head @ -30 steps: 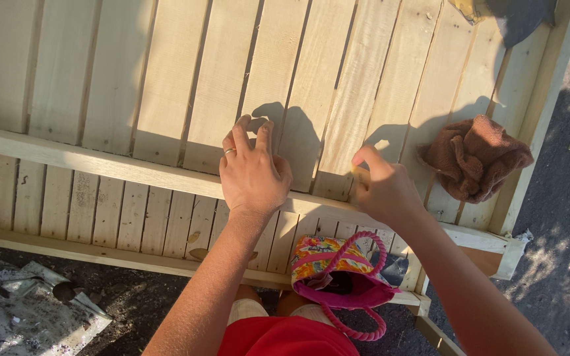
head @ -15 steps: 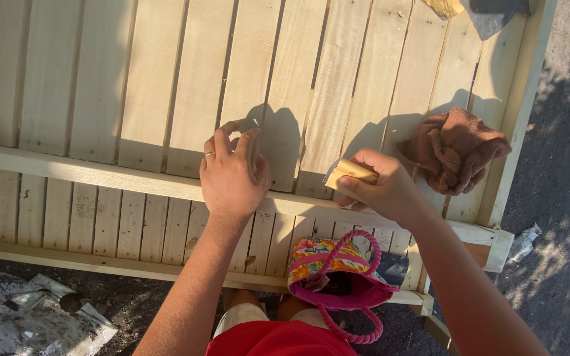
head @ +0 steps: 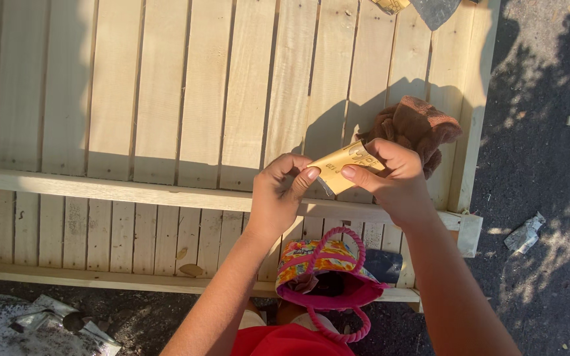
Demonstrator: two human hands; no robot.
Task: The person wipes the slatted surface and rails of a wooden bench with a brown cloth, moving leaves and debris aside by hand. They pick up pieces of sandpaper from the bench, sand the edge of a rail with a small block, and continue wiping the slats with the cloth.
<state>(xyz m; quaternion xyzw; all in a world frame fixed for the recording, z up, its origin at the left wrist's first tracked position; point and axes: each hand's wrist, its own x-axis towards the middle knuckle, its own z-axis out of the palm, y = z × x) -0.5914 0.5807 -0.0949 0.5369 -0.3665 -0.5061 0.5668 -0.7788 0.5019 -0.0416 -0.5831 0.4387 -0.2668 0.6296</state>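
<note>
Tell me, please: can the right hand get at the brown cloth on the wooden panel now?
Probably yes. The brown cloth lies just beyond the right hand with nothing between them, but that hand and the left hand both hold a sandpaper piece.

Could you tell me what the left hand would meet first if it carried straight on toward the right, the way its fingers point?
Most likely the tan sandpaper piece, which the left hand already touches at its edge, then the right hand behind it.
</note>
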